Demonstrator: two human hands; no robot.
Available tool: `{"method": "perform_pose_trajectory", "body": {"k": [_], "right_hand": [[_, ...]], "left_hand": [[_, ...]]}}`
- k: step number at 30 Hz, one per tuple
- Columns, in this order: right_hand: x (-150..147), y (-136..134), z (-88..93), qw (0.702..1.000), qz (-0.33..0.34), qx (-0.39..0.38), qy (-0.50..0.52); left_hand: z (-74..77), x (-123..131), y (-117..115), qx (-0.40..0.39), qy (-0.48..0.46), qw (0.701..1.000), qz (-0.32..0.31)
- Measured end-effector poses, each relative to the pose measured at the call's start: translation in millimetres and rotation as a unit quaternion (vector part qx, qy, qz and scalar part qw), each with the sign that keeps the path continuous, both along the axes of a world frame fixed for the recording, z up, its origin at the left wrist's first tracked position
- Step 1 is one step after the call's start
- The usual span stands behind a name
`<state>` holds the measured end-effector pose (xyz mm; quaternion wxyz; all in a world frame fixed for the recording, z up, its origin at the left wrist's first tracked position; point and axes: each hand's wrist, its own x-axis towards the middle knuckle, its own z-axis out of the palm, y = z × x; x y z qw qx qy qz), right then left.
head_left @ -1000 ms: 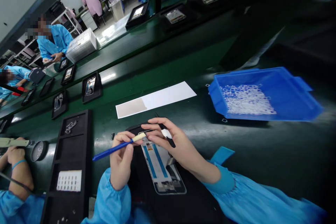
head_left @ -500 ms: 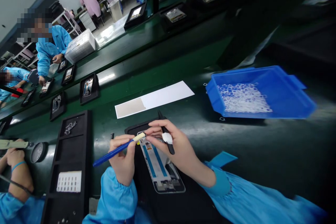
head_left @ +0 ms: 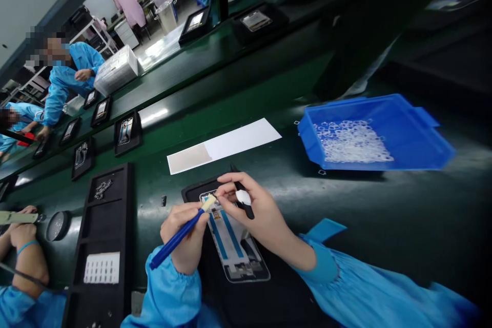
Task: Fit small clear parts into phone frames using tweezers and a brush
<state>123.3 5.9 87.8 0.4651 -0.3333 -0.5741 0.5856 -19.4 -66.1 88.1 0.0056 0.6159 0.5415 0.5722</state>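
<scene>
Grips the blue pen-shaped tool in the closed left hand, with cream end above the phone frame on the black pad. Holds the white-wrapped black tool in the half-curled right hand.

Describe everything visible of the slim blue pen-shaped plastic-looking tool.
The slim blue pen-shaped tool has a straight, plastic-looking shaft and a pale yellow end. It slants, blue end toward the picture's lower left, pinched in the bare left hand. The yellow end appears over the silvery phone-like panel with blue strips, close to the bare right hand; whether it touches either is unclear.
</scene>
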Motion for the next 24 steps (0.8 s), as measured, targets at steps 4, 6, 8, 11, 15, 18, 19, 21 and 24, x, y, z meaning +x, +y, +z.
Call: {"method": "perform_pose_trajectory", "body": {"k": [4,6,8,11,15,18,19,21,24], "right_hand": [[0,2,1.9,1.0,0.023,-0.015,0.004],[0,1,2.6,0.999,0.037,-0.02,0.011],[2,1,3.1,0.999,0.039,-0.018,0.01],[17,10,3.1,1.0,-0.006,0.003,-0.013],[73,51,0.3,0.951,-0.276,0.087,-0.107],[126,84,-5.1,0.848,-0.4,0.144,-0.316],[140,91,-7.4,0.83,-0.372,0.154,-0.386],[153,95,-11.9,0.827,-0.319,0.158,-0.435],[142,85,-15.2,0.846,-0.304,0.169,-0.405]], "left_hand": [[1.7,0,3,-0.029,-0.092,0.995,0.015],[3.7,0,5,-0.064,-0.161,0.985,0.025],[4.7,-1,6,-0.105,-0.227,0.968,0.021],[3.0,-4,6,-0.152,-0.288,0.945,0.014],[-1.4,-9,3,-0.146,-0.285,0.947,0.014],[-2.3,-11,3,-0.128,-0.244,0.961,0.017],[-2.0,-11,4,-0.128,-0.222,0.967,0.02],[-1.0,-10,6,-0.129,-0.165,0.977,0.027],[0.3,-10,10,-0.124,-0.064,0.99,0.035]]}}
